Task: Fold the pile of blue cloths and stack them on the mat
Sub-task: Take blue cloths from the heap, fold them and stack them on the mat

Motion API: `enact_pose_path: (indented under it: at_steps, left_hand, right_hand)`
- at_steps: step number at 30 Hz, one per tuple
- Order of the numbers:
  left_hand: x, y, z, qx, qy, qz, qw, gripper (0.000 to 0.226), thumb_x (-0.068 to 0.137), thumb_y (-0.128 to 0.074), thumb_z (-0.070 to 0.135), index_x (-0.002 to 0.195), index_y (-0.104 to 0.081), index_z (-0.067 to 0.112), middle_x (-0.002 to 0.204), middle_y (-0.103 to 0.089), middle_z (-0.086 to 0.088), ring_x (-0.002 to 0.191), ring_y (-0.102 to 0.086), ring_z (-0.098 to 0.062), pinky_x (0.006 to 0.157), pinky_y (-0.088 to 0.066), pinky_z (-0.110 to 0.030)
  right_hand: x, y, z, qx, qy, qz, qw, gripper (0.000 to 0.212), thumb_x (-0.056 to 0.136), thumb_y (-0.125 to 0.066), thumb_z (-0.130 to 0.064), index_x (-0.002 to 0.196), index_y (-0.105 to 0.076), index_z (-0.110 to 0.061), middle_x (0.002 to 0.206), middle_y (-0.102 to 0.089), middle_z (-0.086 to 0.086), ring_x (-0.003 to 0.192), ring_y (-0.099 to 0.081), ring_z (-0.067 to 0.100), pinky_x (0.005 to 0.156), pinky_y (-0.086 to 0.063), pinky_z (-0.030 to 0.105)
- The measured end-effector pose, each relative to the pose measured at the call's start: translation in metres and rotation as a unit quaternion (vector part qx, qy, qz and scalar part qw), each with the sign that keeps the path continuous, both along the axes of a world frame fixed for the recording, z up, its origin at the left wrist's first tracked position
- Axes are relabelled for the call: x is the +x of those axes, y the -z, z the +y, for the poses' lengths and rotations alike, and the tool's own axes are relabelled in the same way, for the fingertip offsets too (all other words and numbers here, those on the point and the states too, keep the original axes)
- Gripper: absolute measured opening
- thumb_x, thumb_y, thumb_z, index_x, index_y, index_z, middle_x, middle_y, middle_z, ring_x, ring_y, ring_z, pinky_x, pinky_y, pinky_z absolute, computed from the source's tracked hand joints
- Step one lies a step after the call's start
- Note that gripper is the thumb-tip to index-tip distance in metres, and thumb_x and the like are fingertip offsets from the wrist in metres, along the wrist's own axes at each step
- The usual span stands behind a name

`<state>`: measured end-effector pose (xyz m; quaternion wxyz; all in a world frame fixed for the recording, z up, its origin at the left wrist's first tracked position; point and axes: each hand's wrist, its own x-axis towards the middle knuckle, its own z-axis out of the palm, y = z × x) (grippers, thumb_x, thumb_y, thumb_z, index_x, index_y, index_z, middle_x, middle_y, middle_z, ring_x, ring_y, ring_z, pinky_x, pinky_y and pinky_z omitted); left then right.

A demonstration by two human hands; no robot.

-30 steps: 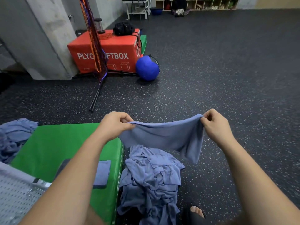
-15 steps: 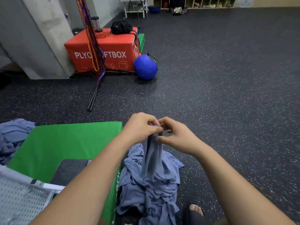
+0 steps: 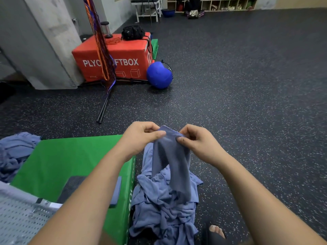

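Fingertips (image 3: 159, 134) of left hand (image 3: 139, 137) and right hand (image 3: 198, 144) tight on top edge of blue cloth (image 3: 169, 160), over pile (image 3: 164, 206) beside mat (image 3: 67, 156).

Soft, even indoor light in a wide-angle view.
Light falls from overhead, rather dim and flat across the dark floor (image 3: 247, 85); the ball (image 3: 159, 75) casts a faint shadow beneath it. The cloth (image 3: 169, 156) is fairly sharp, the far shelves (image 3: 221, 4) soft. Lines bow at the edges, and the forearms (image 3: 265, 200) look stretched toward the bottom corners.
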<state>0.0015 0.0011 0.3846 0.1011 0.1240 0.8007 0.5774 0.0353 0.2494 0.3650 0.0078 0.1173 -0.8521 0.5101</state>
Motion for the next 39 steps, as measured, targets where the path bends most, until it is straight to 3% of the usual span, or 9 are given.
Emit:
enact_pose_path:
  at_steps: [7, 11, 14, 19, 23, 26, 28, 34, 39]
  left_hand:
    - [0.004, -0.004, 0.018, 0.001, 0.017, 0.061, 0.998, 0.013, 0.102, -0.074, 0.023, 0.098, -0.081, 0.012, 0.093, -0.079, -0.015, 0.082, -0.062, -0.008, 0.078, -0.05, -0.029]
    - [0.003, -0.002, 0.022, 0.021, 0.018, 0.04, 0.999, 0.014, 0.101, -0.074, 0.023, 0.099, -0.079, 0.01, 0.085, -0.073, 0.002, 0.08, -0.059, -0.005, 0.074, -0.048, -0.019]
    - [-0.003, 0.011, 0.021, -0.048, 0.037, 0.027, 0.998, 0.004, 0.093, -0.083, 0.015, 0.093, -0.079, 0.013, 0.079, -0.07, 0.006, 0.073, -0.055, -0.006, 0.071, -0.047, -0.022]
    - [-0.012, 0.028, 0.007, -0.192, 0.012, 0.04, 0.981, 0.015, 0.087, -0.081, 0.012, 0.08, -0.076, 0.025, 0.068, -0.067, 0.016, 0.064, -0.054, -0.002, 0.07, -0.046, -0.027]
    - [-0.008, 0.022, 0.015, -0.181, 0.048, 0.06, 0.98, 0.008, 0.086, -0.078, 0.018, 0.084, -0.077, 0.026, 0.074, -0.07, 0.01, 0.07, -0.058, -0.005, 0.073, -0.05, -0.031]
    - [-0.003, 0.015, 0.023, -0.188, 0.079, 0.107, 0.973, 0.005, 0.084, -0.075, 0.025, 0.086, -0.072, 0.028, 0.079, -0.07, 0.015, 0.075, -0.06, -0.001, 0.075, -0.05, -0.027]
    - [0.0, 0.011, 0.025, -0.171, 0.089, 0.111, 0.975, 0.008, 0.088, -0.075, 0.02, 0.087, -0.071, 0.026, 0.079, -0.071, 0.015, 0.073, -0.058, 0.001, 0.072, -0.048, -0.026]
    - [-0.001, 0.009, 0.015, -0.134, 0.057, 0.099, 0.984, 0.004, 0.088, -0.073, 0.018, 0.089, -0.073, 0.022, 0.083, -0.075, -0.003, 0.072, -0.06, -0.008, 0.072, -0.051, -0.031]
    - [-0.004, 0.013, 0.003, -0.175, 0.029, 0.111, 0.978, 0.013, 0.091, -0.078, 0.011, 0.086, -0.074, 0.022, 0.071, -0.07, 0.01, 0.061, -0.054, 0.003, 0.064, -0.045, -0.019]
  right_hand:
    - [0.004, -0.009, -0.012, -0.079, -0.041, 0.011, 0.996, 0.017, 0.102, -0.072, -0.036, 0.09, -0.068, -0.024, 0.071, -0.05, -0.002, 0.068, -0.043, 0.012, 0.064, -0.034, 0.036]
    - [0.0, -0.018, -0.011, -0.087, 0.008, 0.049, 0.995, 0.016, 0.105, -0.068, -0.03, 0.092, -0.068, -0.021, 0.069, -0.048, 0.004, 0.067, -0.042, 0.011, 0.063, -0.034, 0.035]
    - [0.002, -0.028, -0.006, -0.1, 0.039, 0.068, 0.992, 0.01, 0.107, -0.066, -0.021, 0.099, -0.07, -0.018, 0.067, -0.044, -0.002, 0.065, -0.039, 0.009, 0.061, -0.032, 0.029]
    - [0.005, -0.041, 0.006, -0.096, 0.066, 0.08, 0.99, 0.01, 0.108, -0.064, -0.021, 0.098, -0.068, -0.018, 0.069, -0.057, 0.018, 0.06, -0.053, 0.012, 0.061, -0.042, 0.027]
    - [0.004, -0.032, 0.004, -0.031, 0.055, 0.047, 0.997, 0.016, 0.101, -0.072, -0.042, 0.101, -0.067, -0.027, 0.09, -0.071, -0.011, 0.081, -0.065, 0.005, 0.077, -0.054, 0.031]
    - [0.007, -0.015, -0.004, 0.018, 0.02, -0.023, 0.999, 0.047, 0.088, -0.075, -0.068, 0.12, -0.064, -0.035, 0.117, -0.071, -0.015, 0.11, -0.067, 0.0, 0.099, -0.056, 0.035]
    - [0.007, -0.01, -0.005, 0.03, -0.01, -0.066, 0.997, 0.054, 0.082, -0.075, -0.075, 0.119, -0.065, -0.037, 0.111, -0.076, -0.014, 0.105, -0.071, 0.002, 0.097, -0.058, 0.039]
    - [0.004, -0.008, 0.0, 0.077, -0.047, -0.052, 0.995, 0.018, 0.09, -0.083, -0.039, 0.09, -0.071, -0.026, 0.079, -0.072, -0.003, 0.071, -0.059, 0.006, 0.071, -0.052, 0.037]
    - [0.0, -0.015, 0.005, 0.039, -0.001, 0.019, 0.999, 0.014, 0.096, -0.077, -0.027, 0.085, -0.069, -0.025, 0.075, -0.068, -0.003, 0.068, -0.053, 0.004, 0.067, -0.045, 0.034]
